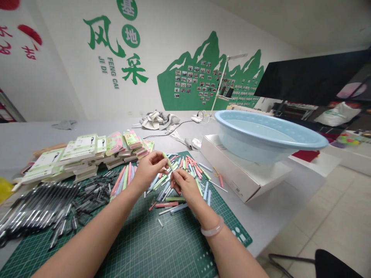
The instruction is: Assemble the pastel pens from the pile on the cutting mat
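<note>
My left hand (pixel 150 170) pinches a light green pen (pixel 167 161) between thumb and fingers, above the scattered pen parts. Closed around the lower end of that same pen are the fingertips of my right hand (pixel 187 186), whose wrist wears a pale bangle (pixel 213 227). Below both hands, pink, green and blue pen parts (pixel 166 204) and thin white tubes lie loose on a green cutting mat (pixel 145 247). A bunch of pastel pen parts (pixel 125 178) lies just left of my left hand.
Black and clear pens (pixel 37 212) lie in a row at the left, with loose black caps (pixel 97 193) beside them. Stacked small boxes (pixel 82 148) stand behind. At right, a blue basin (pixel 266 143) rests on a white box (pixel 237 170). Cloths (pixel 159 120) and a cable lie farther back.
</note>
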Available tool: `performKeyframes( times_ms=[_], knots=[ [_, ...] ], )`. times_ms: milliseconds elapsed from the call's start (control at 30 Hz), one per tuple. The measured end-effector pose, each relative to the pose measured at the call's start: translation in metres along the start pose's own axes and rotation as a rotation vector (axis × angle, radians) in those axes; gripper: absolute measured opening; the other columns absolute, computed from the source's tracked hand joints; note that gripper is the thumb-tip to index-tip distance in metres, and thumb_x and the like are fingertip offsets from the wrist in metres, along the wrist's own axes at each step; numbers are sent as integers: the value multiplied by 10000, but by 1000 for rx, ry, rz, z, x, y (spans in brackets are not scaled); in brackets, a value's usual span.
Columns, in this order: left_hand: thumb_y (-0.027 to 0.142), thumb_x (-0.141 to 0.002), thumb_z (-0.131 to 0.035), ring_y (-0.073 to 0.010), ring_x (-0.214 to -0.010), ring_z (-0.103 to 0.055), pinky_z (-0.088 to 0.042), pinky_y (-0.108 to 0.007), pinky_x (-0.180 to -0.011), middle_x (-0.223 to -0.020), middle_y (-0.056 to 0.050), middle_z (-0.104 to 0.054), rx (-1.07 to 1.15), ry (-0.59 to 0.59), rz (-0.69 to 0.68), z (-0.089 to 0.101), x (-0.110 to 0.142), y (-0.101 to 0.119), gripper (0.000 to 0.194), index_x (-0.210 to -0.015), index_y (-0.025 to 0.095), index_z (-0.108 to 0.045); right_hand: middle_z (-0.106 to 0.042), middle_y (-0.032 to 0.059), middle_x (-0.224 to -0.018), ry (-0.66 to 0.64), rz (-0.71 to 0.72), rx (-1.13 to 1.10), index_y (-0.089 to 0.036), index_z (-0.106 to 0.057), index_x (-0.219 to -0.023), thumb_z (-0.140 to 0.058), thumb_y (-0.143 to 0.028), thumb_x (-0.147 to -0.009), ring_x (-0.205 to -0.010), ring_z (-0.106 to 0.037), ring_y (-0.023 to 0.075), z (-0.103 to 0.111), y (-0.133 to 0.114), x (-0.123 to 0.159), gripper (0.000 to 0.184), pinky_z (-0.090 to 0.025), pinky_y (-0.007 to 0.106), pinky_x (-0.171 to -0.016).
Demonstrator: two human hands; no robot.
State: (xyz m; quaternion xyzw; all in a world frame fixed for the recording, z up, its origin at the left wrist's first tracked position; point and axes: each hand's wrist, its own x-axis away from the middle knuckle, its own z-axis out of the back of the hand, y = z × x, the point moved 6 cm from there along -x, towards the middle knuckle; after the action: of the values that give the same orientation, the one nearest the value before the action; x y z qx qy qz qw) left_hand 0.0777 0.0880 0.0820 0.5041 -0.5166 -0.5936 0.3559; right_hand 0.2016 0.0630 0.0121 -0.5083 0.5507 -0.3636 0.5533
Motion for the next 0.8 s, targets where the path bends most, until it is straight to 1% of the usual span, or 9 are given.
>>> performKeyframes(
  times_ms=[133, 200, 233, 333, 400, 500, 633, 733, 800],
  knots=[
    [329, -719, -665, -147, -685, -594, -560, -289, -603, -714, -6, -612, 14, -96, 16, -6, 3, -9, 215, -815, 161, -572, -566, -36, -569, -1, -3, -27, -197, -534, -792, -479, -475, -861, -387, -355, 70, -1, -1, 0, 291, -239, 207, -390],
    [336, -734, -647, -148, -687, -593, -555, -285, -602, -721, -9, -615, 22, -111, 17, -8, 4, -13, 202, -811, 165, -573, -572, -44, -570, 5, -19, -72, -208, -505, -846, -504, -460, -848, -385, -363, 73, -2, -1, 0, 252, -249, 201, -386],
    [340, -737, -642, -148, -686, -593, -550, -281, -599, -725, -10, -616, 25, -101, 15, -8, 5, -14, 201, -810, 166, -575, -575, -53, -578, 16, -27, -99, -217, -485, -867, -558, -441, -819, -388, -372, 73, -2, -1, 0, 241, -259, 196, -386],
    [346, -721, -656, -153, -688, -593, -535, -269, -587, -741, -13, -617, 34, -55, 16, -5, 7, -15, 215, -816, 168, -583, -572, -74, -630, 66, -27, -131, -226, -456, -839, -741, -324, -660, -425, -419, 69, -1, -1, 1, 350, -300, 186, -404],
    [343, -714, -664, -158, -694, -595, -526, -264, -581, -747, -15, -616, 32, -46, 14, -3, 7, -15, 223, -823, 167, -584, -553, -75, -611, 100, -13, -89, -211, -471, -772, -763, -280, -626, -443, -446, 74, 1, -2, 2, 334, -317, 190, -413],
    [330, -727, -655, -165, -716, -598, -516, -262, -585, -761, -20, -613, 21, -57, -14, -2, 8, -13, 209, -833, 165, -581, -544, -59, -533, 121, -16, -20, -189, -513, -707, -717, -304, -686, -433, -458, 88, 2, -3, 4, 235, -326, 207, -417],
    [308, -752, -631, -166, -731, -594, -505, -270, -624, -776, -21, -613, -2, -84, -42, -4, 11, -10, 172, -840, 167, -585, -575, -29, -524, 108, -15, 0, -169, -581, -702, -685, -333, -730, -441, -464, 95, 1, -5, 6, 196, -342, 220, -442],
    [315, -761, -621, -166, -736, -594, -491, -264, -633, -820, -37, -634, 1, -114, -49, -4, 13, -7, 170, -838, 167, -589, -624, -1, -603, 61, -26, -85, -168, -612, -730, -646, -388, -765, -486, -499, 103, -6, -6, 7, 225, -365, 228, -478],
    [316, -771, -611, -156, -718, -589, -483, -263, -641, -852, -47, -643, 16, -151, -50, -3, 15, -6, 173, -850, 162, -596, -641, 16, -646, 1, -63, -171, -164, -626, -763, -588, -432, -805, -505, -508, 104, -12, -4, 8, 274, -367, 229, -490]
  ],
)
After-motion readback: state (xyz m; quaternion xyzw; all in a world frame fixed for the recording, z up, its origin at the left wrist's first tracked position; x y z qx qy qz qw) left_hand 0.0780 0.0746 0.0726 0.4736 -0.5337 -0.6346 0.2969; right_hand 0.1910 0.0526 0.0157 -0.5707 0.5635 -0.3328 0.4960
